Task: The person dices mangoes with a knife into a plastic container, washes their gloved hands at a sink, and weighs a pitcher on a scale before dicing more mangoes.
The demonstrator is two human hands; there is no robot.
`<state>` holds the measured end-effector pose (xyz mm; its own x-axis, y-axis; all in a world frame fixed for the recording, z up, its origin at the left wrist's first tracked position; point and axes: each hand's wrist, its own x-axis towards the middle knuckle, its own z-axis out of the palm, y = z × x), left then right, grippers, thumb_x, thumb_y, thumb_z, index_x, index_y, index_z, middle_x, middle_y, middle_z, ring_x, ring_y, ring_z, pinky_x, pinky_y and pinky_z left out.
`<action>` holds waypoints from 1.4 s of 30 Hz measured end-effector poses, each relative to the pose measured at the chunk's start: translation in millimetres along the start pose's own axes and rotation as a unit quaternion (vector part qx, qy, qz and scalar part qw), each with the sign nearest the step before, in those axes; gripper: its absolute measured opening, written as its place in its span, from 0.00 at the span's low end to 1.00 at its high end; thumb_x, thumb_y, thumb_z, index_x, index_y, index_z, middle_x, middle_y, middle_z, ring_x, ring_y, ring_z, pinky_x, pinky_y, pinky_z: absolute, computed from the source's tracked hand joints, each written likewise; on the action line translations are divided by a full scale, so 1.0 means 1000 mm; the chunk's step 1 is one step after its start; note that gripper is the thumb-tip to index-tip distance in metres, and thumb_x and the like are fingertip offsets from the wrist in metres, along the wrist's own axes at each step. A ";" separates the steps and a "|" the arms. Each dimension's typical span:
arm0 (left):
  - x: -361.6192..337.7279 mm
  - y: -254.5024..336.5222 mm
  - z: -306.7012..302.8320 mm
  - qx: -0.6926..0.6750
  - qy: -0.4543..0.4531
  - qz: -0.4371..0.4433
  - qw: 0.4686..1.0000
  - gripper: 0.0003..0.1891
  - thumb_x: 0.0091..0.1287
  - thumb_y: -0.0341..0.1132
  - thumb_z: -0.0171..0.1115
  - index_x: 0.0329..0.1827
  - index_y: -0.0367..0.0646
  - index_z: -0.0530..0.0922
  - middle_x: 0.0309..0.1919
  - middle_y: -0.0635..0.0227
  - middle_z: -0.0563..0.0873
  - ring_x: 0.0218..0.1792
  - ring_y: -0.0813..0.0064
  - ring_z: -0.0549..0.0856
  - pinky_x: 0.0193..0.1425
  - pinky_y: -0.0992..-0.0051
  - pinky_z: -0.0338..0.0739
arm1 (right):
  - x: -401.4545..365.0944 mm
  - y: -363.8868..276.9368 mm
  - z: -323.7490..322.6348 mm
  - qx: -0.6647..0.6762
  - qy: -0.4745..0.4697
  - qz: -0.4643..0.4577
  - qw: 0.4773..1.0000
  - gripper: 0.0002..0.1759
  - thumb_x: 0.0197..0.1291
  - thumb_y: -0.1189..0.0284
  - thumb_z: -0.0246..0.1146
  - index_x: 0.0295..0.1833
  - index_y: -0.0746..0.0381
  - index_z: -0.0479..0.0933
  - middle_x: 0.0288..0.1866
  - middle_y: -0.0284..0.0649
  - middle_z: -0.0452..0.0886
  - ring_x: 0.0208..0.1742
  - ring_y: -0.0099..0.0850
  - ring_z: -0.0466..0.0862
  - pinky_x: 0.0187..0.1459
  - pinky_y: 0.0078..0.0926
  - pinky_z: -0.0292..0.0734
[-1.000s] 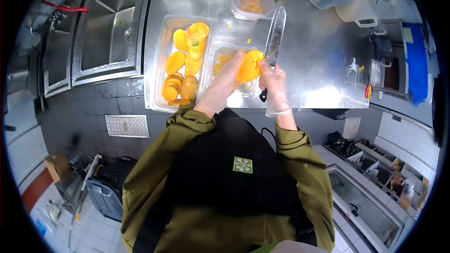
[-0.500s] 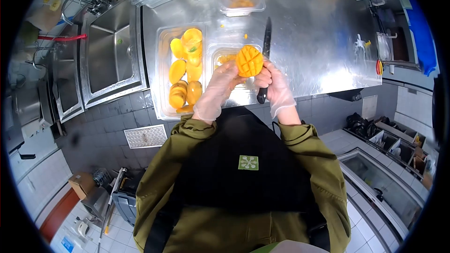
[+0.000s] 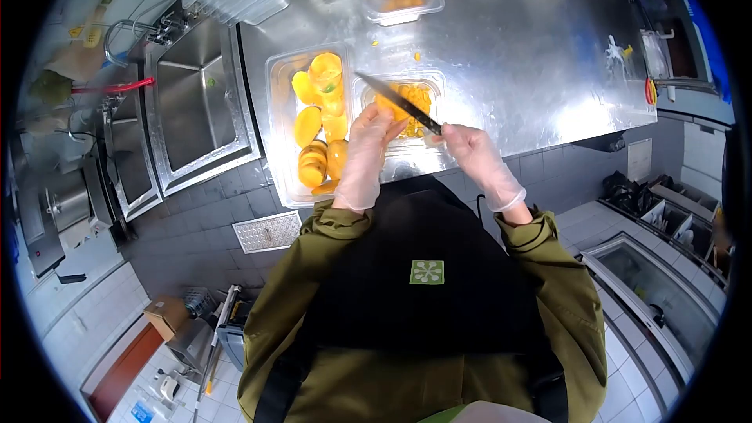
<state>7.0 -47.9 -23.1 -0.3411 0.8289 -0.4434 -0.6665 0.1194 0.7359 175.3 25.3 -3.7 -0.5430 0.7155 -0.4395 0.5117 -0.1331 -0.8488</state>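
Holds a mango piece [image 3: 386,104] in the left hand [image 3: 366,141], with gloved fingers curled closed against it and no wide opening visible in that grip. Carries it over the left part of a small tub [image 3: 436,82], near the front edge of the desk [image 3: 533,55]. Has the right hand [image 3: 478,158], gloved too, closed round the handle of a knife [image 3: 409,110], off the tub's front-right corner. Slants the knife's long axis from that hand toward the desk's back-left corner, across the tub, with the tip near the right rim of a big tray [image 3: 274,102]. Puts the mango piece to the left of the right grip and a little farther from the front edge, partly under the line of the blade, with the left hand nearer and touching it. Cannot tell about contact between blade and fruit, given the overlap seen from above. Note mango bits [image 3: 421,98] in the tub's right part, cut mangoes [image 3: 307,127] in the tray by the desk's front-left corner, and 2 small scraps [image 3: 417,56] between the tub and a clear box [image 3: 398,16] at the back edge.
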 end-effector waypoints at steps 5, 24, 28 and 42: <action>0.002 -0.002 0.015 0.043 0.026 -0.002 0.999 0.12 0.69 0.34 0.50 0.48 0.36 0.73 0.42 0.70 0.78 0.45 0.82 0.77 0.56 0.81 0.71 | -0.003 0.003 -0.005 0.001 -0.021 0.037 0.999 0.22 0.66 0.54 0.51 0.39 0.62 0.79 0.20 0.26 0.64 0.24 0.18 0.61 0.29 0.17 0.60; 0.003 -0.006 0.040 0.003 0.071 0.032 0.997 0.12 0.69 0.29 0.50 0.53 0.37 0.71 0.46 0.70 0.77 0.46 0.83 0.75 0.54 0.81 0.69 | -0.002 -0.002 -0.008 -0.344 0.087 -0.156 0.922 0.14 0.59 0.61 0.58 0.32 0.62 0.69 0.16 0.42 0.74 0.19 0.38 0.78 0.22 0.32 0.72; 0.010 -0.018 0.035 0.024 0.085 0.064 0.994 0.12 0.69 0.28 0.49 0.53 0.37 0.70 0.46 0.70 0.76 0.47 0.82 0.74 0.54 0.80 0.68 | -0.001 0.003 0.007 -0.421 0.110 -0.132 0.891 0.15 0.58 0.61 0.58 0.30 0.61 0.68 0.14 0.40 0.73 0.16 0.38 0.77 0.19 0.31 0.72; 0.014 -0.032 0.022 0.083 0.132 -0.007 0.988 0.10 0.69 0.34 0.50 0.49 0.40 0.71 0.43 0.72 0.78 0.44 0.83 0.76 0.54 0.79 0.68 | 0.017 0.016 0.013 -0.351 0.094 -0.145 0.920 0.17 0.62 0.59 0.54 0.34 0.63 0.69 0.14 0.43 0.74 0.15 0.42 0.77 0.18 0.33 0.71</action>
<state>38.3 -27.7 -41.5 -0.5083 0.6572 -0.5565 -0.5617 0.2368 0.7927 165.6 26.5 -28.9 -0.6335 0.7660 -0.1088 0.7028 0.5110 -0.4950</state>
